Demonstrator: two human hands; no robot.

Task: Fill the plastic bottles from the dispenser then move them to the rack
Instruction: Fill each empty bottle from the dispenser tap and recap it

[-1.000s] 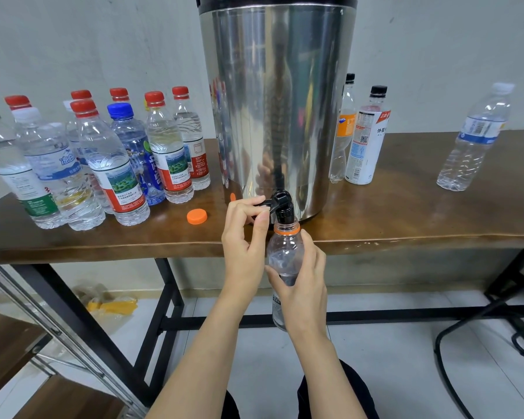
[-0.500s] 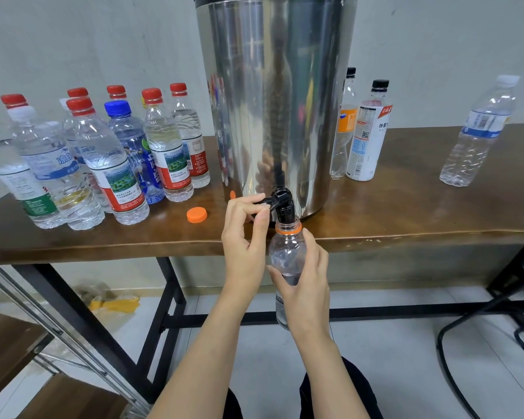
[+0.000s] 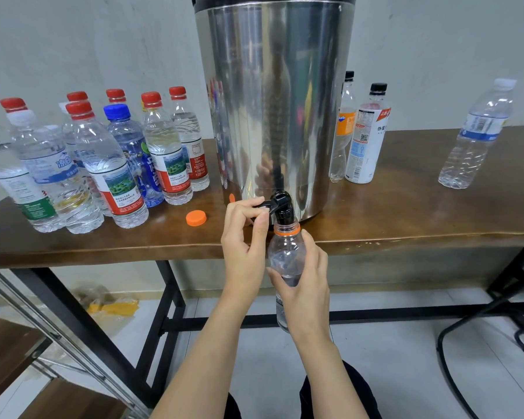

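A tall steel dispenser stands on the brown table, its black tap overhanging the front edge. My left hand pinches the tap's lever between thumb and fingers. My right hand grips a clear bottle with an orange neck ring, held upright with its mouth right under the spout. Its orange cap lies on the table to the left. Several capped, water-filled bottles stand in a cluster at the table's left.
Right of the dispenser stand two black-capped bottles, and further right a clear white-capped bottle. A metal rack with wooden shelves shows at the lower left. Black table legs and a chair frame sit below.
Both hands keep their hold on the lever and the bottle. The view has shifted only slightly.
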